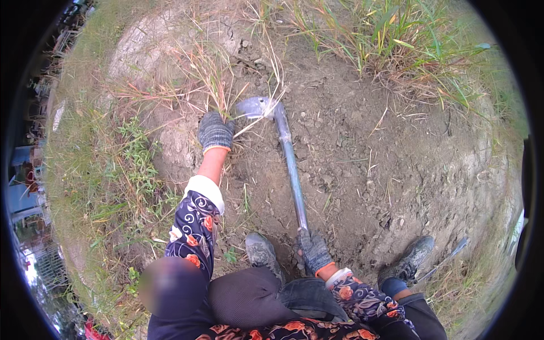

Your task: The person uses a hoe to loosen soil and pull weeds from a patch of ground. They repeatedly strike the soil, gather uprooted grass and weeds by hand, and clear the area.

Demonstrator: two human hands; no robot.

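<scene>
My left hand [216, 131], in a grey knitted work glove with an orange cuff, is closed around the base of a clump of partly dry grass [214, 80]. In a matching glove, my right hand [314, 250] grips the lower end of a long-handled sickle [291, 163]. The tool's bluish metal handle runs up and slightly left across the soil. Its pale curved blade [257, 107] points left, just right of the clump and close to my left fingers. Some dry stalks cross in front of the blade's neck. The fingertips of my left hand are hidden.
Bare crumbly soil [348, 140] spreads between my two muddy boots [261, 253]. Taller green grass [391, 46] grows at the upper right, low weeds [140, 157] at the left. Another thin metal tool [444, 259] lies beside my right boot.
</scene>
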